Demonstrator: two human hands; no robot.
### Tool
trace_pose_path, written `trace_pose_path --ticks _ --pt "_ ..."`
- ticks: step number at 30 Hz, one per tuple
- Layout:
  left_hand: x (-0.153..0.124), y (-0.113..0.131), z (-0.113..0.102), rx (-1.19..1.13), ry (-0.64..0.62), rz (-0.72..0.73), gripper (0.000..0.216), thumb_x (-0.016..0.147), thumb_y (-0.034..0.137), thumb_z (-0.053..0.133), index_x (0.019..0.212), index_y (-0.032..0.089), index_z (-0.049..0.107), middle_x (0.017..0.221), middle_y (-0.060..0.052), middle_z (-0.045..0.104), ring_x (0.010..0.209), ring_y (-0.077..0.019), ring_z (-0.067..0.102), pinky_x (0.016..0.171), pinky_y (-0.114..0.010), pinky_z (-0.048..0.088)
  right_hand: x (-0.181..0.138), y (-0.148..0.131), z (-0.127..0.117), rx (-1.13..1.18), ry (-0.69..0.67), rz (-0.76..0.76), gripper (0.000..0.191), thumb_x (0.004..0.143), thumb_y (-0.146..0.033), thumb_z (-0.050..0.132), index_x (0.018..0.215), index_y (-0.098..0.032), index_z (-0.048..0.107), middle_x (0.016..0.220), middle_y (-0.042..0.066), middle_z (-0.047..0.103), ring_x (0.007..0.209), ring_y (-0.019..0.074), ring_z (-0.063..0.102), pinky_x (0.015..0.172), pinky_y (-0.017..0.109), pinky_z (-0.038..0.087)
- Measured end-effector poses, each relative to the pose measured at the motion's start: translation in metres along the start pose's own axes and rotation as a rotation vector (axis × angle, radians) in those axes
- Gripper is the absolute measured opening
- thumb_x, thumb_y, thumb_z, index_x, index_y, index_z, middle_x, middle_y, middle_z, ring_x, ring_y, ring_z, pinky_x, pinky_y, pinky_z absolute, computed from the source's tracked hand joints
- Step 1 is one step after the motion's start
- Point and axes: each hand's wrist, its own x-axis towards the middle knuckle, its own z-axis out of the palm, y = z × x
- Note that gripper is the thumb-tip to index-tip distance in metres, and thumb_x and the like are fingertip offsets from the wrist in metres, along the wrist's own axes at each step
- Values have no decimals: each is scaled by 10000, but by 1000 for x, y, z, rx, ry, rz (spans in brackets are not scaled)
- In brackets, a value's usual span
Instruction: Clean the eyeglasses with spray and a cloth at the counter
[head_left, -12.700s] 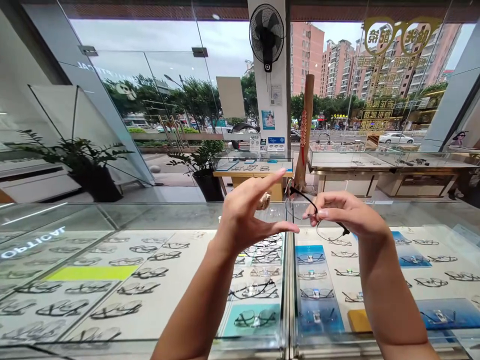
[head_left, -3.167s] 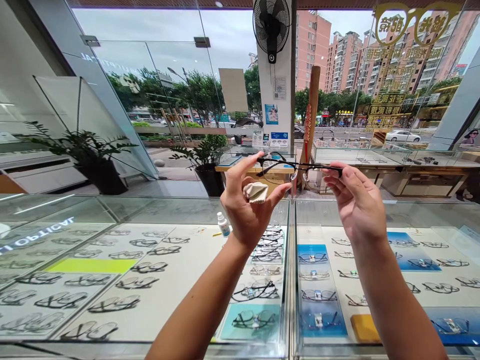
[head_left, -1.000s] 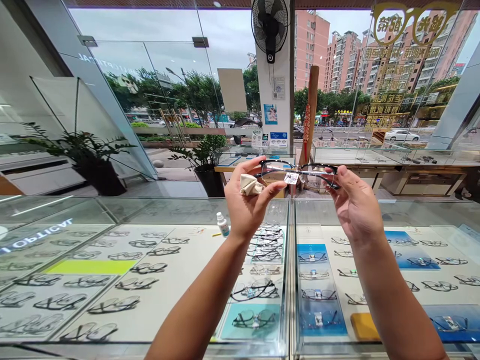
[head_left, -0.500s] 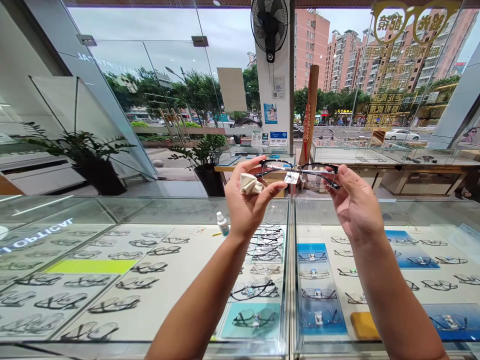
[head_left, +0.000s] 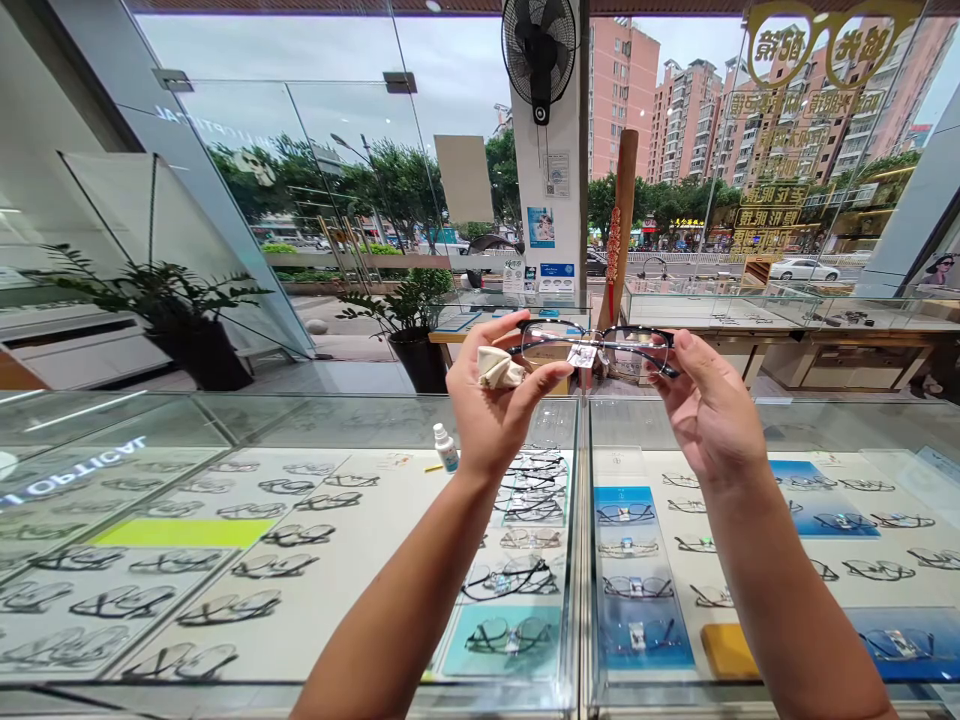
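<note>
Between my two hands, a pair of dark-rimmed eyeglasses (head_left: 637, 335) is held up level above the glass counter, its temples folded. A small white tag (head_left: 582, 355) hangs near the bridge. My left hand (head_left: 491, 400) is closed on the left end of the frame and also clasps a crumpled cream cloth (head_left: 501, 368) in its palm. At the opposite end, my right hand (head_left: 712, 405) pinches the rim's outer corner between thumb and fingers. Below my left wrist, a small white-capped bottle (head_left: 445, 448) stands beside a yellow stick-like item (head_left: 433, 468).
Glass display cases (head_left: 583, 560) spread beneath my arms, with rows of eyeglasses (head_left: 229, 608) inside. A yellow case (head_left: 729, 651) lies under my right forearm. Beyond are potted plants (head_left: 420, 350), a wooden post (head_left: 622, 210), a wall fan (head_left: 540, 55) and another counter (head_left: 787, 320).
Both hands and the eyeglasses have shifted very slightly to the left. The grip on the frame and the cloth looks the same.
</note>
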Motion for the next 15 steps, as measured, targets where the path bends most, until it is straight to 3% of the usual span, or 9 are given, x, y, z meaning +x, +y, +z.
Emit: trace_pose_path --ticks 15 --pt "-2 7 1 52 49 51 541 759 526 893 1163 221 703 1046 -66 708 908 -194 725 685 -277 603 2 3 0 17 12 40 317 805 -551 755 941 -265 745 1023 47 787 912 203 703 811 379 557"
